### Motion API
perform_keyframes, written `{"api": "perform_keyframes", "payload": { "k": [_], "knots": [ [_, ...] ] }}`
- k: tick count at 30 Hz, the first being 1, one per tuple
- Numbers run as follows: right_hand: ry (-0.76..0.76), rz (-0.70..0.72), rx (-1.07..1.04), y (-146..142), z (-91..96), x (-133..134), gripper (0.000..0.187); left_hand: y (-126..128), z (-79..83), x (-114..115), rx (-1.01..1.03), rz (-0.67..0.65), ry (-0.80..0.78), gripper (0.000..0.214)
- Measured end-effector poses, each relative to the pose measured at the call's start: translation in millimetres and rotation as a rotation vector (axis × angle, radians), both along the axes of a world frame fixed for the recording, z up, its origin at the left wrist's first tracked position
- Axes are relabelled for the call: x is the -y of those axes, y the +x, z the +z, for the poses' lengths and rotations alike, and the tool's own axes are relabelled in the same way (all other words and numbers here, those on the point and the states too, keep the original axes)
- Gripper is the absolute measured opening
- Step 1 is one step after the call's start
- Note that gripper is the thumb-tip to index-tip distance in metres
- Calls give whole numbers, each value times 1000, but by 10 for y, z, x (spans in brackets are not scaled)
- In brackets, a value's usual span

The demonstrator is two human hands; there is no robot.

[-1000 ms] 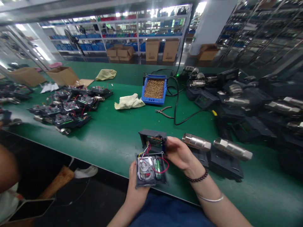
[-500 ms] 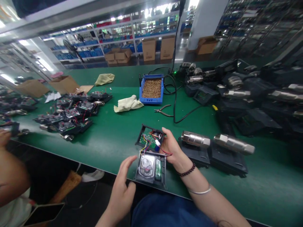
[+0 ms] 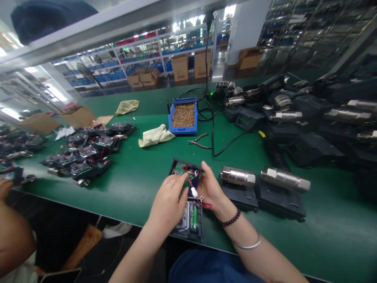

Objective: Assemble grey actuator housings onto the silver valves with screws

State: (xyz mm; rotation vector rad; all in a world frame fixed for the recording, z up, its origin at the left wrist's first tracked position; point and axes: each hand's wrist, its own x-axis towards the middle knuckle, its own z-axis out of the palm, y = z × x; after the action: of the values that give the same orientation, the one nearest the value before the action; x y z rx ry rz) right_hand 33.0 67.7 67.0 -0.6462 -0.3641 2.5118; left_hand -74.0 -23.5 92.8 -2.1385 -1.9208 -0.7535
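My right hand (image 3: pixel 211 188) grips the right side of an open black plastic housing (image 3: pixel 176 161) with a circuit board and wires inside. Fingers bent together, my left hand (image 3: pixel 171 196) reaches over the housing, its fingertips at the wires; whatever they pinch is hidden. A white connector (image 3: pixel 194 192) on red and black wires hangs between the hands. Below lies the second half of the housing (image 3: pixel 202 226), carrying a green cylindrical part (image 3: pixel 194 219) and a clear-covered module (image 3: pixel 184 220) partly hidden by my left hand.
Behind are a blue bin (image 3: pixel 188 129) of small brass-coloured parts, pliers (image 3: pixel 200 141) and a cloth (image 3: pixel 156 135). Black units with metal fittings (image 3: pixel 238 175) crowd the right. Opened units (image 3: pixel 88 151) lie left. A black cable (image 3: pixel 213 137) crosses the table. Another person's arm (image 3: pixel 13 228) is far left.
My left hand has moved up and right from beside the housing onto its wires. The right hand keeps its hold. The view has shifted slightly.
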Motion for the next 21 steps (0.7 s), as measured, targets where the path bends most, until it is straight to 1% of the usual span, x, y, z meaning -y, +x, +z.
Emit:
{"api": "perform_keyframes", "payload": {
  "k": [2,5,6,8,10,11,12,14,17,21],
  "knots": [
    [-11,4,-5,2,5,18,42,2,9,45,-38,-15,20,27],
    [-15,8,-16,1,10,52,40,16,60,48,-53,-23,69,23],
    [-10,-4,-22,1,12,62,40,24,80,35,-50,6,98,23],
    [8,-45,-30,6,15,74,38,39,112,4,-83,110,138,24],
    [22,-84,-30,14,17,75,36,45,129,-24,-153,205,130,29],
    [28,-96,-31,19,17,72,36,46,131,-34,-176,222,115,29],
    [33,-101,-33,23,17,69,36,45,129,-40,-181,213,106,25],
    [39,-95,-41,31,13,63,38,43,118,-45,-144,151,104,17],
    [17,-68,-48,33,2,60,41,38,107,-43,-109,31,85,19],
    [-33,-45,-30,35,13,53,41,-5,133,-32,-171,-77,37,22]
  ]
}}
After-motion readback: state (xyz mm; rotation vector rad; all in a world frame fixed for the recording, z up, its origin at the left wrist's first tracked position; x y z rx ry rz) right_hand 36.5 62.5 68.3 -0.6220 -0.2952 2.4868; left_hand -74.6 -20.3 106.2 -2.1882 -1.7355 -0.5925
